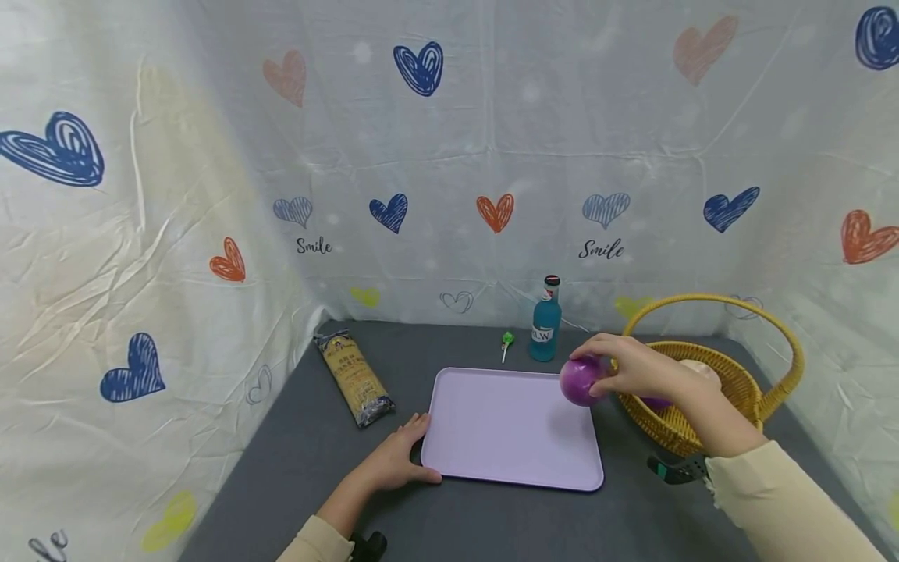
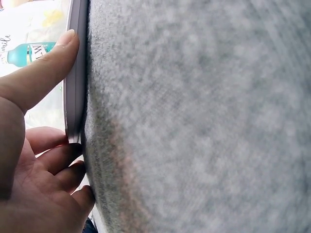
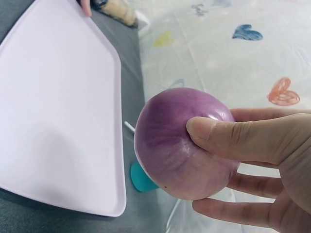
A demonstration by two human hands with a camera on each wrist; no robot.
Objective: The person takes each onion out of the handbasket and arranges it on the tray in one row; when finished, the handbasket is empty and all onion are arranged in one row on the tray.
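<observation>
My right hand grips a purple onion above the right edge of a pale lilac tray. In the right wrist view the thumb lies across the near side of the onion, with the fingers around its far side. My left hand touches the front left corner of the tray. The left wrist view has its thumb laid straight on the tray rim, while the other fingers rest loosely bent beside the corner.
A yellow wicker basket with a tall handle stands at the right, holding a pale round thing and something purple. Behind the tray are a blue bottle and a green lollipop. A golden packet lies at the left.
</observation>
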